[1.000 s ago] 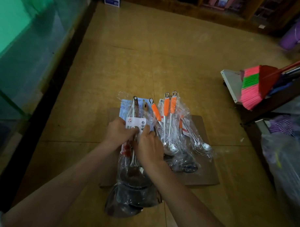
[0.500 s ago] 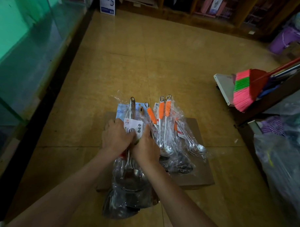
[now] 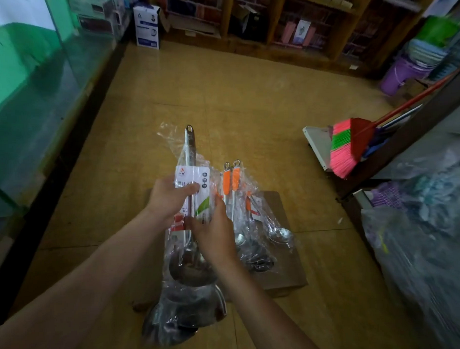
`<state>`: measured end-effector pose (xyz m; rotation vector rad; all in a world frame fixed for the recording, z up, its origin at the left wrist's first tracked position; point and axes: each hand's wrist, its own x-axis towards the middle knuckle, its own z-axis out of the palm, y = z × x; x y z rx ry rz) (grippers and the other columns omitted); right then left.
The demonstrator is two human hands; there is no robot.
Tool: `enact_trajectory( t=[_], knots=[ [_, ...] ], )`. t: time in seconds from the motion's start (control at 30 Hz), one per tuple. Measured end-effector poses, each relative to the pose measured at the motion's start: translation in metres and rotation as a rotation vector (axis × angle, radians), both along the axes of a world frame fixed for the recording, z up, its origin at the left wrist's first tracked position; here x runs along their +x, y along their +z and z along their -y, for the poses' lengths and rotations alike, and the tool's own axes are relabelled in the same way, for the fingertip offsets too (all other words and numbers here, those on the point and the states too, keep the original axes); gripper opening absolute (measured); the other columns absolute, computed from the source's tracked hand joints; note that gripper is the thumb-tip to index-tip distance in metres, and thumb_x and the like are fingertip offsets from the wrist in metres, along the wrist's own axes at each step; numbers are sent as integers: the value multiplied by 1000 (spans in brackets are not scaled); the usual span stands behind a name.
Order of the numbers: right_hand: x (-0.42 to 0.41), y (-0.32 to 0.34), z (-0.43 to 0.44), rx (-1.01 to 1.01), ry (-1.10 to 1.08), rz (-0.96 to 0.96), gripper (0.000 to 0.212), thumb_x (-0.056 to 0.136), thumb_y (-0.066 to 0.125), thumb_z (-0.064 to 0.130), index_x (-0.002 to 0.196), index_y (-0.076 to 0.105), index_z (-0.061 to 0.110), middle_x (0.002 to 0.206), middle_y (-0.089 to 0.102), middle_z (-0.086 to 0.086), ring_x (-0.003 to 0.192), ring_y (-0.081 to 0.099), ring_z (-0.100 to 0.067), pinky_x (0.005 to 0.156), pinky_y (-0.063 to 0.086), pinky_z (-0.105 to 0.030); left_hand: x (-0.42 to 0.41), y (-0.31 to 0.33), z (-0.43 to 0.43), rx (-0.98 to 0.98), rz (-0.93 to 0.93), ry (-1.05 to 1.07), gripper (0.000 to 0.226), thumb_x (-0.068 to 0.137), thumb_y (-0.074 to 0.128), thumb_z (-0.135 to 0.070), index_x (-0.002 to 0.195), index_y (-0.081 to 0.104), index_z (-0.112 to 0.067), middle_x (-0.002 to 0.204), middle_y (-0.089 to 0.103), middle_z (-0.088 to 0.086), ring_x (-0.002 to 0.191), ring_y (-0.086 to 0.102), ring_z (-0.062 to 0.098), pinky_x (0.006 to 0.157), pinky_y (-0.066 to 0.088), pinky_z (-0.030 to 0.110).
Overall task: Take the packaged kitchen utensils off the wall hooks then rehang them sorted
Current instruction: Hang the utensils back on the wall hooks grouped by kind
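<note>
Ladle (image 3: 190, 149) in wrap is gripped by left hand (image 3: 167, 200) at label (image 3: 183, 173), right hand (image 3: 215, 235) below.

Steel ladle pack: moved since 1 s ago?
Yes, away from the person. The ladle pack had its handle tip level with the tips of the orange-handled spoons lying on the floor; now it reaches well past them.

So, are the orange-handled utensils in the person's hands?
No, the orange-handled utensils lie on the cardboard, while the left hand and the right hand hold the steel-handled ladle.
</note>
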<state>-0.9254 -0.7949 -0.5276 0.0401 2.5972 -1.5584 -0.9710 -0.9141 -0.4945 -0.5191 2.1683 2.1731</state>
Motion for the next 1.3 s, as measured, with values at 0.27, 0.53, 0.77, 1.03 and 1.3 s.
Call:
enact_trajectory(
  t=[0.27,0.53,0.77,1.03,1.3],
  knots=[
    [18,67,-72,-86,-145,-200,52,94,68,26,140,44,25,117,65,16,102,62,7,84,54,-20,10,107,-78,2,-137,-106,24,90,69,-18,68,61,-11,35,48,-15,35,42,0,36,31,14],
    [84,142,-193,-76,-307,-358,36,94,68,20,120,48,35,99,64,22,90,59,19,70,46,-5,54,181,-203,-5,-269,-325,15,87,74,-21,86,72,-6,65,66,5,60,54,22,45,39,26],
    [195,209,-332,46,-583,-511,46,91,70,23,131,51,35,105,70,15,93,68,-1,81,59,-35,148,248,-359,76,-444,-630,8,89,71,-21,91,73,-13,82,76,6,80,73,27,70,58,38],
    [376,269,-487,114,-950,-619,35,90,72,24,122,56,28,93,73,11,78,68,-1,67,54,-25,318,320,-548,230,-563,-903,6,87,72,-14,91,73,-9,79,75,4,60,69,7,51,51,19],
    [573,296,-594,183,-1249,-678,26,91,72,26,114,59,27,90,74,9,77,70,-4,69,58,-31,502,354,-687,324,-571,-1244,10,88,72,-17,87,72,-8,77,75,11,72,74,26,55,57,34]
  ],
)
